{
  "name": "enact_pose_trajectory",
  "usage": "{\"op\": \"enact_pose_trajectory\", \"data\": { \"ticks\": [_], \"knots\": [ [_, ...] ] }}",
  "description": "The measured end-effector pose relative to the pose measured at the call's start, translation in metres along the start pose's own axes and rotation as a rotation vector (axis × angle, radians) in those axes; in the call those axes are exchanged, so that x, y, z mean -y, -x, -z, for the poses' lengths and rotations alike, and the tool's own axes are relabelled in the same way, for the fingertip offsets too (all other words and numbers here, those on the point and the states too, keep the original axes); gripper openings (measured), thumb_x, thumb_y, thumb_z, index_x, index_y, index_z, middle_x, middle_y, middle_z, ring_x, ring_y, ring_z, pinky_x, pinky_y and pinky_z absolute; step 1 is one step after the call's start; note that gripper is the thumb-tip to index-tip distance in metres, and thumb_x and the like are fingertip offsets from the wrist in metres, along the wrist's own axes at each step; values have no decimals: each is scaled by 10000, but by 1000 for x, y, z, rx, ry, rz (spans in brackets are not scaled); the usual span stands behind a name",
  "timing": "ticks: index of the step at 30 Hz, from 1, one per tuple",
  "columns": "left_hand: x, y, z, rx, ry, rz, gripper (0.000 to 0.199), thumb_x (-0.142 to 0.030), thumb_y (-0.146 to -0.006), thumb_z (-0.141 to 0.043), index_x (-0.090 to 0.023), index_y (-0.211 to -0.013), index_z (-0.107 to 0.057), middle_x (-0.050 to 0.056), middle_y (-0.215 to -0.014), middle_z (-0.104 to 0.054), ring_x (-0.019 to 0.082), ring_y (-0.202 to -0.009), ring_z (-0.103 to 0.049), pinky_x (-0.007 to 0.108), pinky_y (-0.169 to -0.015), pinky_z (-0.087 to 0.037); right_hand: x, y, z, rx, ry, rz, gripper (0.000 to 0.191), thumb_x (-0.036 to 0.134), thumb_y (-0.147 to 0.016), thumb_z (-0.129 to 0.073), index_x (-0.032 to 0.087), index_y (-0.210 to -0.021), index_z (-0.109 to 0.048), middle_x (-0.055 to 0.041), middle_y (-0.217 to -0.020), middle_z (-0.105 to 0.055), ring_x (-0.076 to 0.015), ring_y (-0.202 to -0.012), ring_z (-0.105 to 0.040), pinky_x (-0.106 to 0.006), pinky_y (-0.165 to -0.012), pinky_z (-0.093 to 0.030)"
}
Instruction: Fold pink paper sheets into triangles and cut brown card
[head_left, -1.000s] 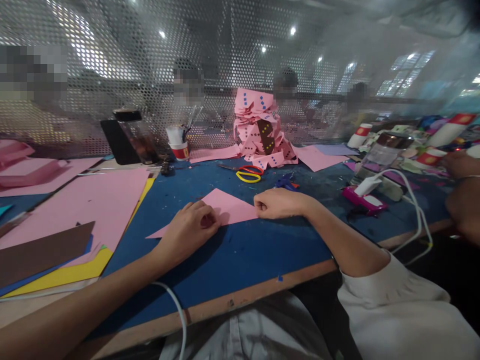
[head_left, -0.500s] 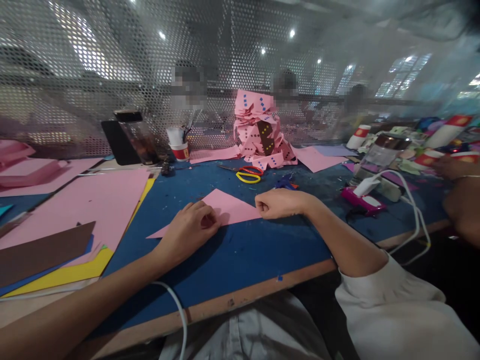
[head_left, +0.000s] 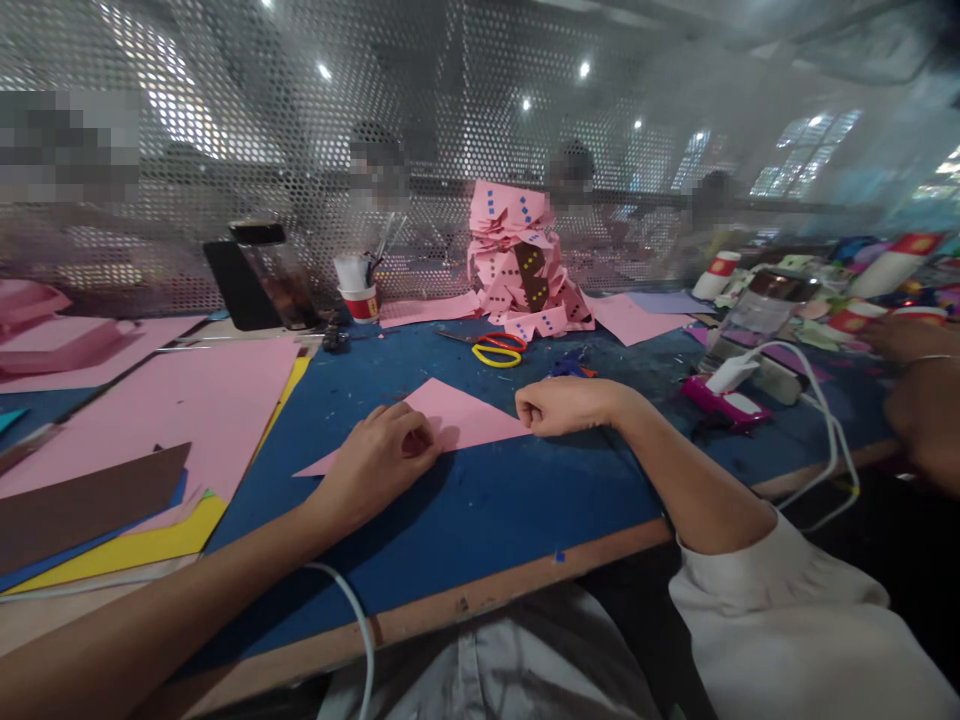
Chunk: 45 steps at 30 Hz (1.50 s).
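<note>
A pink sheet of paper (head_left: 457,415), folded to a triangle, lies flat on the blue tabletop (head_left: 510,510). My left hand (head_left: 386,445) rests on its left half, fingers curled and closed, holding it against the table. At the right corner of the paper is my right hand (head_left: 559,407), closed with the knuckles forward and touching the tip; its fingertips are mostly hidden. Beyond the paper lie scissors (head_left: 499,350) with red and yellow handles. Just past my right hand is a small dark-blue object (head_left: 571,364) that I cannot make out.
Pink folded pieces (head_left: 517,260) with dotted marks are piled at the back. To the left lie large pink sheets (head_left: 172,400) and a brown sheet (head_left: 90,505). A jar (head_left: 765,305), a pink device (head_left: 724,402) and a white cable (head_left: 832,430) stand right, near another person's hand (head_left: 926,400).
My right hand has slid slightly right along the paper's edge to its corner. The left hand has stayed in place. Another person has appeared behind the mesh at far left.
</note>
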<state>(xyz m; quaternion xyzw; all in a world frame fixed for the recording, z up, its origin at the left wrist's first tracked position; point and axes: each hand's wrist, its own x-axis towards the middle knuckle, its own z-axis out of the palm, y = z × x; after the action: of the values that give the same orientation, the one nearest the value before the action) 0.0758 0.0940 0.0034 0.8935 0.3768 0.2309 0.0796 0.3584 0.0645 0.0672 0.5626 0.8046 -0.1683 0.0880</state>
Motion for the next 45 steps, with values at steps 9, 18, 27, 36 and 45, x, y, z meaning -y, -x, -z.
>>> {"op": "enact_pose_trajectory", "data": {
  "ticks": [9,18,27,36,45],
  "knots": [
    [-2,0,1,9,1,12,199,-371,-874,-594,-216,-756,-630,37,-834,-642,212,-799,-561,330,-752,-417,-9,3,3,-48,-19,34,151,126,-711,-577,215,-822,-626,-8,-838,-700,-153,-685,-584,-250,-550,-338],
    [-2,1,1,23,3,23,123,-320,-846,-601,-212,-799,-636,40,-870,-643,224,-838,-564,339,-760,-421,33,-6,-8,-432,-278,314,121,212,-872,-599,188,-971,-665,-39,-979,-678,-159,-878,-606,-252,-746,-419],
    [-5,3,5,25,-27,-25,50,-223,-786,-567,-206,-791,-615,33,-842,-616,222,-822,-541,353,-780,-419,40,-35,-40,-438,-245,357,107,271,-887,-663,172,-928,-650,-36,-923,-623,-146,-818,-567,-255,-729,-410],
    [-10,2,6,31,-84,-12,31,-223,-780,-560,-206,-769,-583,36,-855,-608,229,-842,-543,371,-810,-421,46,-42,-49,-487,-218,338,162,324,-889,-678,180,-866,-607,-16,-867,-621,-152,-818,-535,-261,-722,-374],
    [-9,3,6,35,-139,-18,17,-226,-778,-552,-213,-776,-562,50,-881,-606,245,-878,-561,387,-828,-446,46,-40,-47,-468,-224,323,156,326,-890,-675,183,-885,-615,-23,-883,-625,-156,-834,-536,-257,-725,-374]
  ]
}}
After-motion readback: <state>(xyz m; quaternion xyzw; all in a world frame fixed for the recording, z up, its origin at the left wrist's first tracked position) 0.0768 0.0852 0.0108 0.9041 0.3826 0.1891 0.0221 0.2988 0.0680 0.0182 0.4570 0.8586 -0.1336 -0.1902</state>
